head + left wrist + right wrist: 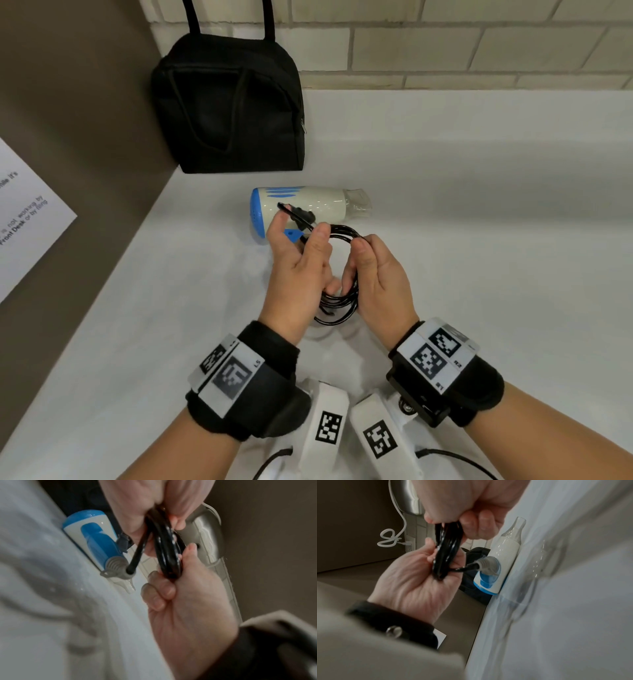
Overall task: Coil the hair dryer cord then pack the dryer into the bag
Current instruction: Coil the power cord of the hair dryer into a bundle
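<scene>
A white and blue hair dryer [308,202] [96,538] [505,550] lies on its side on the white counter [479,205]. Its black cord [337,306] [169,555] [447,550] is gathered into several loops held just in front of it. My left hand [301,236] [412,580] pinches the loops near the plug [299,214], which sticks up over the dryer. My right hand [356,260] [180,595] grips the other side of the coil. A short stretch of cord runs from the coil to the dryer's grey collar. The black bag [229,102] stands upright behind the dryer, in the corner.
A brown side wall with a paper notice [20,219] closes the left; a tiled wall runs along the back. White marker straps [329,428] lie at the near edge. A white cable [392,539] hangs by a wall outlet, below a silver wall fixture [205,534].
</scene>
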Motion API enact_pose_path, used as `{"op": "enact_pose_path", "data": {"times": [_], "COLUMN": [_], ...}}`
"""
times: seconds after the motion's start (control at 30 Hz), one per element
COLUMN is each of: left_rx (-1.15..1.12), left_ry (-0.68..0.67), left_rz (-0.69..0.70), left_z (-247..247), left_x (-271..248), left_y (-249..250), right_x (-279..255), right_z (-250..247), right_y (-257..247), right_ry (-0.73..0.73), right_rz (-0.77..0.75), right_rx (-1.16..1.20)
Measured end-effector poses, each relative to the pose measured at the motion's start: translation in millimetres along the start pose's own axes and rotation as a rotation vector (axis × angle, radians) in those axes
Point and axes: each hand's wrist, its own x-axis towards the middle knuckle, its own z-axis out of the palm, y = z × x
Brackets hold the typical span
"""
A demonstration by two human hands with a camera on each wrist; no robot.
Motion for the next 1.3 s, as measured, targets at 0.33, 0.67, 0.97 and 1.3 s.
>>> {"op": "enact_pose_path", "data": {"times": [0.33, 0.67, 0.97, 1.3], "left_rx": [-0.304, -0.267, -0.360, -0.403], "left_ry": [-0.025, -0.113, -0.103, 0.110], "left_rz": [-0.184, -0.308, -0.319, -0.050], "left_z": [-2.5, -5.4, 0.6, 11.2], "left_x": [7.4, 19.7, 22.3, -0.5], "left_y": [7.3, 15.9, 3.7, -14.6], "right_x": [-4.0, -13.8, -5.4, 1.7], "right_z": [-4.3, -8.5, 5.3, 9.3], "right_y": [-5.2, -4.3, 0.3, -4.0], "right_ry": [-0.179, -0.299, -0.001, 0.079], "right_rz": [0.165, 0.205, 0.249, 0.295], "right_rx": [0.169, 0.270, 0.062, 0.134]}}
